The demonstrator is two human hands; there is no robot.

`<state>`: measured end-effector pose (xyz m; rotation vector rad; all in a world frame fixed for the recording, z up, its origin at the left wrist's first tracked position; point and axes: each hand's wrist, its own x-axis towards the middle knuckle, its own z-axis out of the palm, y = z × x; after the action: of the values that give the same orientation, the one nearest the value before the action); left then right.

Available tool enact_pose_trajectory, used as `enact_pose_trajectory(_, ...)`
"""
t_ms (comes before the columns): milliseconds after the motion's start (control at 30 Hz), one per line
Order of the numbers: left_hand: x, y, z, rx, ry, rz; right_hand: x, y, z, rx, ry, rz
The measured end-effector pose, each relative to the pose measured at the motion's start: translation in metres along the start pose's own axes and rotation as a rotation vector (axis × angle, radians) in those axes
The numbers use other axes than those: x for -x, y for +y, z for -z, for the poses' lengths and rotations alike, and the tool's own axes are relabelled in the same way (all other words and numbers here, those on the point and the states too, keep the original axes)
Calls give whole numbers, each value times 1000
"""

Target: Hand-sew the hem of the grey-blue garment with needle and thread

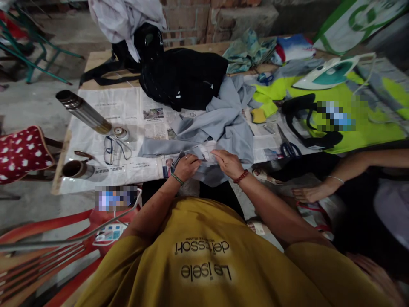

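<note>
Grey fabric (231, 132) lies bunched across the newspaper near the table's front edge, with part of it hanging over. At that edge, my left hand (187, 167), a ring on one finger and a green bead bracelet at the wrist, is closed on a fold of the fabric. My right hand (228, 164), with a red bead bracelet, pinches the same fabric a short way to the right. A pale, thin strip shows between the two hands; its kind is not clear. The fingertips are partly hidden by folds.
A black bag (188, 76) sits behind the fabric. To the left stand a steel flask (84, 113), glasses (113, 151) and a mug (76, 168). Scissors (289, 147), a black headband-like object (297, 123) and an iron (329, 74) lie right. Another person's hand (311, 192) rests nearby.
</note>
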<state>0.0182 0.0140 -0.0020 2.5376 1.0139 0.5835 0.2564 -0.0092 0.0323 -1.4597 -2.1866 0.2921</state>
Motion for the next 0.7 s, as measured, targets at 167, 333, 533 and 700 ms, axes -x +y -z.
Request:
enact_pose_trajectory(167, 1, 0, -3, -111, 6, -77, 0, -6, 2, 189, -207, -14)
enact_pose_trajectory(333, 2, -4, -8, -130, 62, -137, 3, -14, 7, 235, -291, -20)
enact_pose_trajectory(533, 2, -10, -13, 17, 108, -133, -2, -24, 7, 300, -390, -43)
enact_pose_trajectory(700, 1, -12, -15, 22, 134, -143, -3, -24, 8, 309, -400, -36)
